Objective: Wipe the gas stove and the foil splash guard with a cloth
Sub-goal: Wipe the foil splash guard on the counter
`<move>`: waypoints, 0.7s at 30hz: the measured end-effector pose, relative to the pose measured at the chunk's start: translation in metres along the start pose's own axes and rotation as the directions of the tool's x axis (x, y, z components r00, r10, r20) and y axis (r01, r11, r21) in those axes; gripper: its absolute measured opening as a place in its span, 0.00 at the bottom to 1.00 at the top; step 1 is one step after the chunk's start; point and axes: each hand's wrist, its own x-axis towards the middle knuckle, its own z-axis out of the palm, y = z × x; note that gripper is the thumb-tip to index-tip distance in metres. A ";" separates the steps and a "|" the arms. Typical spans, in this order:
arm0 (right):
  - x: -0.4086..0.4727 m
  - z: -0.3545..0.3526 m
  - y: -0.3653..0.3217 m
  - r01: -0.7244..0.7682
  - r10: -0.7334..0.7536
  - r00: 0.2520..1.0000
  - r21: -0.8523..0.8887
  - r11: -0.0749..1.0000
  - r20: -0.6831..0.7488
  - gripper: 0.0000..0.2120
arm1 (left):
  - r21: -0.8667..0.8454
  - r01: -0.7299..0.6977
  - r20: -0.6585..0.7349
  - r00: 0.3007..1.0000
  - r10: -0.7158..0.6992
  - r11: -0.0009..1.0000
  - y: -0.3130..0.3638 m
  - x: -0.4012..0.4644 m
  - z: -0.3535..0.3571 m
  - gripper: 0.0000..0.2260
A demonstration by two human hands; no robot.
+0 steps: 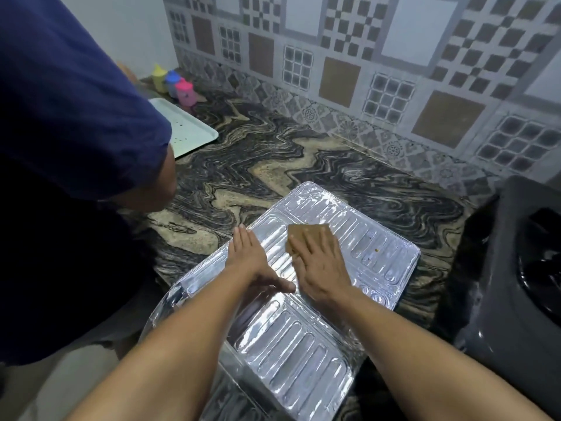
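Note:
The silver foil splash guard (373, 250) lies flat on the marbled counter, its ribbed panels running from the middle of the view to the lower edge. My left hand (252, 256) presses flat on its left side with straight fingers. My right hand (321, 262) lies flat on a brown cloth (309, 233) and presses it against the foil's middle panel. The dark gas stove (516, 268) stands at the right edge, partly cut off by the frame.
Another person in a dark blue shirt (69, 147) leans in at the left. A pale tray (188, 132) and three small coloured bottles (173, 83) sit at the back left. The tiled wall (364, 71) runs behind the marbled counter (273, 165).

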 end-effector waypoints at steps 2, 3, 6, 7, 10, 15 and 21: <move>0.012 -0.002 -0.002 0.128 -0.128 0.991 0.016 0.992 0.047 0.30 | -0.004 -0.004 -0.018 1.000 0.004 1.000 -0.001 0.002 0.001 0.75; 0.020 -0.003 -0.002 0.160 -0.161 0.985 0.026 0.987 0.061 0.31 | -0.005 -0.003 -0.020 1.000 0.003 1.000 -0.001 0.003 0.002 0.75; 0.041 -0.003 -0.001 0.215 -0.216 0.973 0.025 0.976 0.086 0.29 | -0.002 0.000 -0.021 1.000 0.000 1.000 -0.001 0.004 0.002 0.75; 0.046 -0.002 -0.002 0.226 -0.227 0.970 0.013 0.974 0.083 0.28 | 0.002 0.001 -0.017 1.000 -0.001 1.000 -0.001 0.003 0.002 0.75; 0.062 -0.001 -0.003 0.223 -0.223 0.974 0.006 0.975 0.047 0.25 | 0.031 0.011 -0.002 1.000 -0.011 0.999 0.000 0.003 0.000 0.76; 0.091 -0.003 0.005 0.104 -0.105 0.994 0.016 0.994 0.044 0.24 | 0.057 0.018 0.025 0.999 -0.019 0.998 0.000 0.003 -0.003 0.76; 0.107 -0.005 0.010 -0.132 0.132 0.991 0.068 0.989 0.010 0.25 | 0.082 0.031 0.038 0.999 -0.034 0.996 0.002 0.005 -0.007 0.76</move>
